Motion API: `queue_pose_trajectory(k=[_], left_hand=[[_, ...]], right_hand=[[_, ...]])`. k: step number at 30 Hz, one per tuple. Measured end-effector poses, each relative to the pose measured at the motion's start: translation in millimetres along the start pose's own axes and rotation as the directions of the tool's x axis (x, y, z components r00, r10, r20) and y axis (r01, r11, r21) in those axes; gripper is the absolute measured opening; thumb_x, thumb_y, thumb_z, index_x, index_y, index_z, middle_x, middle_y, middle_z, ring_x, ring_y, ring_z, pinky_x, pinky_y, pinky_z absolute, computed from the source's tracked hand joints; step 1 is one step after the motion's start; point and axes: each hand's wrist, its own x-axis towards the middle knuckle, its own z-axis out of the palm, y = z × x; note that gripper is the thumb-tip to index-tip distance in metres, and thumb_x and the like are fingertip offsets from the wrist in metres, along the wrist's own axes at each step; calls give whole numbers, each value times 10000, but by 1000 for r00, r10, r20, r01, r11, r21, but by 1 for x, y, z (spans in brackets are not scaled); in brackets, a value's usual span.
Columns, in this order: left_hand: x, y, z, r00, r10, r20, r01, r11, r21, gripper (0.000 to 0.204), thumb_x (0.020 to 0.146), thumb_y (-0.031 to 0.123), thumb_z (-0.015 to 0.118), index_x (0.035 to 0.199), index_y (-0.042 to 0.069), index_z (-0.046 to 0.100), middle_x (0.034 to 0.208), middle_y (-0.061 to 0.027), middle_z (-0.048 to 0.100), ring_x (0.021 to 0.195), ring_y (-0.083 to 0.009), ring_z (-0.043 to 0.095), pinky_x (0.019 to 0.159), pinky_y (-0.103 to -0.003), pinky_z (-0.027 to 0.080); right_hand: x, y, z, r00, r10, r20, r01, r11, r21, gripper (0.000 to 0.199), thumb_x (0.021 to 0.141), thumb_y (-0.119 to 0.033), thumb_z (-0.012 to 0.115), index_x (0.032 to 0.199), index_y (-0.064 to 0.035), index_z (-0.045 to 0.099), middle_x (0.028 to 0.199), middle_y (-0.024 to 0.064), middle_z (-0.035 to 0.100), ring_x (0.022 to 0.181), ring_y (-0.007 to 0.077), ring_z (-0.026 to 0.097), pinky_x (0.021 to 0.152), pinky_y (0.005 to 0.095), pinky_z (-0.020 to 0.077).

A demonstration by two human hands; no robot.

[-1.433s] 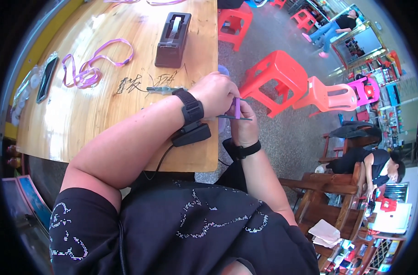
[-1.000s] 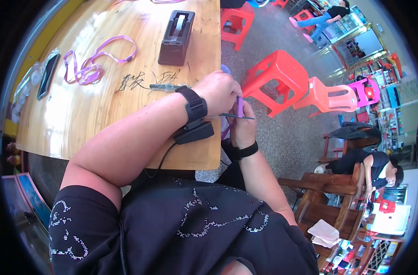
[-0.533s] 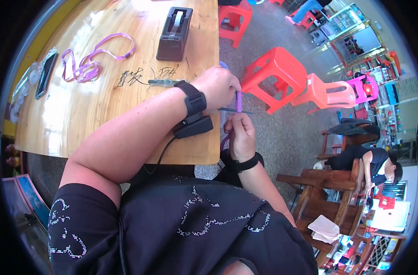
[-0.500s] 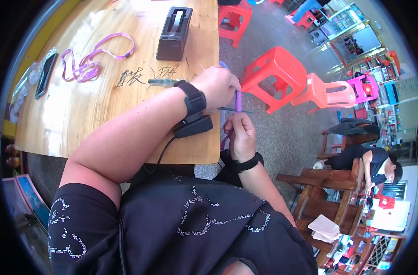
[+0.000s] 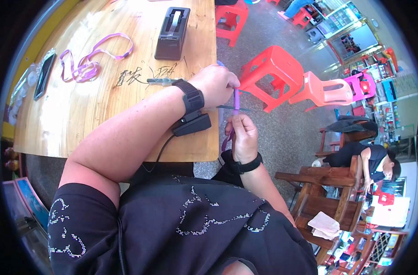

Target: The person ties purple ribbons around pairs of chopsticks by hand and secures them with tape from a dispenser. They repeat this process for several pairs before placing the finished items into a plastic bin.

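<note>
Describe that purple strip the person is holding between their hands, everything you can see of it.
The purple ribbon is a narrow, flat, soft-looking band. It runs nearly upright past the wooden table's right edge, pinched at the top by the left hand and lower down by the right hand. A loose end hangs below the right hand. A thin dark tool crosses it; its kind is unclear.

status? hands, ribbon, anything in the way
Left hand and right hand both pinch the purple ribbon, upright between them just off the table edge. Nothing in the way; tape dispenser sits apart.
</note>
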Motion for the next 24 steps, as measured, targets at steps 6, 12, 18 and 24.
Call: queue_pose_trajectory(k=[6, 12, 18, 24], left_hand=[[-6, 1, -2, 990, 25, -136, -38, 995, -90, 125, 723, 75, 594, 835, 55, 646, 840, -126, 614, 852, -298, 571, 791, -374, 463], [-15, 19, -8, 990, -69, -126, 38, 972, -233, 101, 729, 106, 623, 784, 21, 630, 706, -125, 618, 674, -261, 614, 623, -324, 490], [-32, 39, -8, 995, -24, 93, 40, 986, -164, 117, 714, 114, 597, 725, 9, 649, 651, -171, 610, 584, -274, 619, 545, -346, 486], [-54, 57, 11, 987, -138, 81, 148, 980, -130, 187, 734, 157, 593, 735, -27, 628, 677, -203, 607, 651, -331, 622, 591, -375, 497]], right_hand=[[-5, 0, 0, 1000, 15, -2, -15, 1000, -23, 173, 908, -163, 509, 822, -28, 577, 650, 27, 539, 591, 105, 486, 575, 227, 386], [-14, -4, -1, 997, 68, -32, -71, 994, -80, 173, 907, -154, 505, 808, -31, 578, 651, 18, 548, 574, 87, 487, 566, 208, 376], [-24, -23, 2, 996, 77, -54, -84, 988, -127, 189, 908, -167, 504, 776, -48, 568, 612, 9, 537, 527, 72, 466, 506, 199, 353], [-35, -24, 0, 991, 132, 18, -132, 991, -32, 207, 919, -146, 471, 750, -61, 554, 610, 10, 533, 519, 64, 456, 503, 191, 351]])
